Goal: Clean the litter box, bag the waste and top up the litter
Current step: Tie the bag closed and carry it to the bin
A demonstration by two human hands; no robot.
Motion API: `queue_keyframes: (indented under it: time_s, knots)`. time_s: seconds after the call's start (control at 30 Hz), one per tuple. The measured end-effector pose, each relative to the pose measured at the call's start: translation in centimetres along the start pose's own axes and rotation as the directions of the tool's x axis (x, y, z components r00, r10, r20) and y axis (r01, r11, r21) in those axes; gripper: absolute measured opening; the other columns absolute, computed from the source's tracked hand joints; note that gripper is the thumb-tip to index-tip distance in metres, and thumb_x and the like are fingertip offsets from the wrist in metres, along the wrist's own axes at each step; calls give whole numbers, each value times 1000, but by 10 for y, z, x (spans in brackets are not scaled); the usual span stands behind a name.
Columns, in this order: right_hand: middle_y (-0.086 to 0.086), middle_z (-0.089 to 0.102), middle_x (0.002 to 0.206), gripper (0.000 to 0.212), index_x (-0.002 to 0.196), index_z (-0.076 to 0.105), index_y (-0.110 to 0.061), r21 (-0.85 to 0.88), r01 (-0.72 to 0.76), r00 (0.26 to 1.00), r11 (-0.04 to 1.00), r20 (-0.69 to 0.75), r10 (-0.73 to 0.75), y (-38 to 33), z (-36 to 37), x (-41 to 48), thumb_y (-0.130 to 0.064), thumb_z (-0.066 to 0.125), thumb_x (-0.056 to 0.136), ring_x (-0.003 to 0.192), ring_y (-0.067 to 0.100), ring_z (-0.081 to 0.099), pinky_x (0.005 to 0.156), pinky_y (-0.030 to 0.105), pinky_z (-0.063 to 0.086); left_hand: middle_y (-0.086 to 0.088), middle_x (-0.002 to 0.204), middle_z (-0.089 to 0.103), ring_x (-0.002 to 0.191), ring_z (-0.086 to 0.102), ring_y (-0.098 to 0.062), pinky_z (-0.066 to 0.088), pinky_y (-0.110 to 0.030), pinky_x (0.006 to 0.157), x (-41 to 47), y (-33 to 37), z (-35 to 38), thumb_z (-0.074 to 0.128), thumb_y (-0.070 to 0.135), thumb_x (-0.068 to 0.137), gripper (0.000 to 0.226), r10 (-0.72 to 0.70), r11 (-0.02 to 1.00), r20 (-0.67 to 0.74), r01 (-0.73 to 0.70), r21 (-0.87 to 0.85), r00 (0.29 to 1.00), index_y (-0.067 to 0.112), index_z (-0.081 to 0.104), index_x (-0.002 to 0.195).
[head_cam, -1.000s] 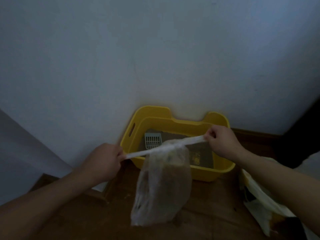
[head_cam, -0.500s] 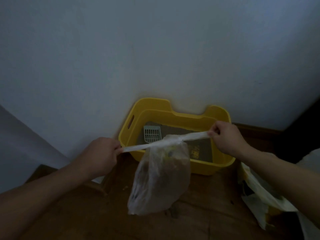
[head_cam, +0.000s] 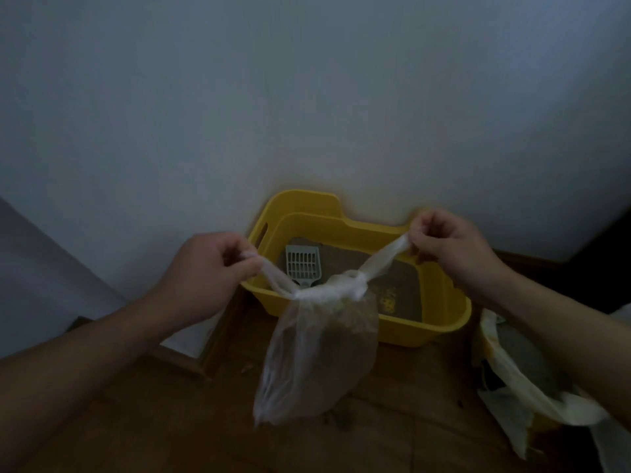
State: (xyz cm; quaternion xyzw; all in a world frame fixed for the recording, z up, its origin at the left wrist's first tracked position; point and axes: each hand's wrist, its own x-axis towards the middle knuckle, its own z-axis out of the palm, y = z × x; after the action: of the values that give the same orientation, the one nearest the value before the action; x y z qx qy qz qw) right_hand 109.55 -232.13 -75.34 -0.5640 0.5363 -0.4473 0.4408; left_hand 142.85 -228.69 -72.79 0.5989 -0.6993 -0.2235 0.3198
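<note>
Two handles point(head_cam: 386, 261) clenched, left grip point(head_cam: 208, 268) and right grip point(head_cam: 447, 247); hard pull may tear waste bag point(head_cam: 317, 353), spilling contents.

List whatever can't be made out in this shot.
Head view only:
- Contents of the plastic bag: cloudy film and dim light blur them.
- Handle of the scoop: hidden behind the bag's knot.
- Near floor of the litter box: covered by the bag and front wall.
- The pale sack at right: cut by the frame edge, crossed by the right forearm.
</note>
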Motion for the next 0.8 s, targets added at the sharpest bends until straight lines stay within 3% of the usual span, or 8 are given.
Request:
queue_keyframes:
  time_s: [0.1,0.2,0.3,0.43,0.53,0.6,0.7,0.8]
  knots:
    - [5,65,73,22,83,60,-16,176,-26,996,984,88,10,-21,16,-6,3,58,93,70,18,66,67,32,54,-1,66,72,62,67,-12,55,-26,64,3,24,5,70,-3,84,22,-60,952,43,70,-298,997,14,67,72]
    - [8,66,76,23,82,62,-16,213,-22,989,977,148,-10,-39,31,-14,5,60,89,73,20,67,70,31,55,-2,67,72,64,66,-12,56,-27,67,3,39,11,72,-3,83,17,-71,903,81,98,-418,994,12,67,74]
    - [6,65,74,25,80,63,-16,169,12,988,986,151,-38,-52,43,-22,9,63,85,72,16,65,65,23,53,0,67,68,67,62,-13,52,-29,66,2,50,15,75,2,79,13,-58,891,66,82,-447,996,12,69,75]
    - [13,60,77,24,83,61,-10,238,-13,988,971,156,-25,-67,53,-30,14,61,83,71,19,61,61,19,53,-3,72,68,69,62,-14,52,-28,66,0,66,22,70,-7,81,19,-7,861,91,52,-506,996,12,67,78]
    - [13,58,76,33,76,65,-21,261,-20,983,965,182,-29,-71,62,-32,12,65,80,70,23,56,58,24,49,-7,74,67,69,58,-19,47,-31,65,1,75,28,72,-5,81,18,41,834,121,33,-550,992,12,65,82]
    - [14,52,75,34,71,66,-25,291,-39,980,956,197,-20,-73,67,-33,9,69,74,67,24,47,57,30,40,-1,71,66,65,55,-13,44,-26,61,2,77,31,75,4,77,16,101,831,130,-12,-556,986,16,64,81]
    - [15,50,75,29,70,67,-25,330,-61,975,942,220,-14,-75,71,-32,2,65,62,67,25,43,58,31,36,10,64,63,60,52,-5,42,-21,57,4,77,31,75,6,74,19,192,843,120,-101,-528,974,21,64,78]
    - [9,52,64,28,75,63,-17,347,-73,969,935,246,-16,-75,71,-31,4,61,57,55,19,45,50,26,37,5,64,63,60,54,-11,44,-29,57,4,75,32,76,11,68,22,232,858,85,-162,-488,969,25,63,78]
